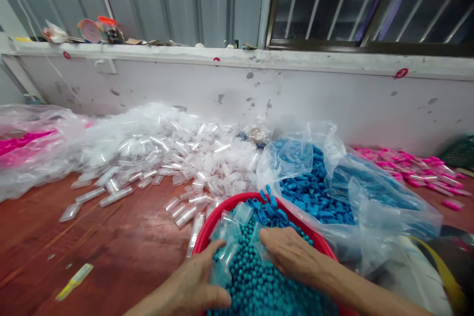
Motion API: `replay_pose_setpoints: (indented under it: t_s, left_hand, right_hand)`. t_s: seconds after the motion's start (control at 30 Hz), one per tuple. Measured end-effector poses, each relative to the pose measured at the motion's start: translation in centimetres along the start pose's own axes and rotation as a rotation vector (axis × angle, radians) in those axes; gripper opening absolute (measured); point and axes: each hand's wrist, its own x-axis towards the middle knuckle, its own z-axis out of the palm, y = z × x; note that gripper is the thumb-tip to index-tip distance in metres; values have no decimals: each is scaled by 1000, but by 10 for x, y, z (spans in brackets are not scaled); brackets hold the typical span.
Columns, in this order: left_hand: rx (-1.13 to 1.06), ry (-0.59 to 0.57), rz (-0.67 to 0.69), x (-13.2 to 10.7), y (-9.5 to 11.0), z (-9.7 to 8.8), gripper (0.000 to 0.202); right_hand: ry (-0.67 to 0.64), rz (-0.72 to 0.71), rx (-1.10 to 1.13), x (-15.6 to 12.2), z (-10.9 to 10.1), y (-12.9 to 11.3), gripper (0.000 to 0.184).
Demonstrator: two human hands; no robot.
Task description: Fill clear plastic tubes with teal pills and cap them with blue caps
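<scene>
A red basin (222,211) at the bottom middle is filled with small teal beads (259,281), with several small clear bags and blue plastic pieces on top. My left hand (196,284) rests at the basin's left rim, its fingers curled round a small clear bag (222,261) partly filled with beads. My right hand (291,253) lies palm down on the beads, fingers bent into the pile near the clear bags (237,222). What lies under its fingers is hidden.
A heap of small clear bags (177,153) spreads across the red-brown table (111,247). A clear sack of blue pieces (318,187) stands right of the basin. Pink items (418,170) lie far right, and a pink-filled bag (25,148) sits far left. Behind them runs a white wall.
</scene>
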Motion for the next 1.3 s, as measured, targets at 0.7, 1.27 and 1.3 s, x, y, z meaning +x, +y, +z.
replay_pose_setpoints:
  t_s: [0.7, 1.27, 1.3]
  left_hand:
    - [-19, 22, 143, 8, 1, 13, 74]
    - [689, 686, -159, 20, -52, -63, 34]
    - [693, 675, -208, 23, -65, -76, 33]
  right_hand:
    - [306, -270, -30, 5, 31, -19, 16]
    - [372, -6, -39, 40, 5, 0, 29]
    - [341, -22, -7, 47, -3, -4, 25]
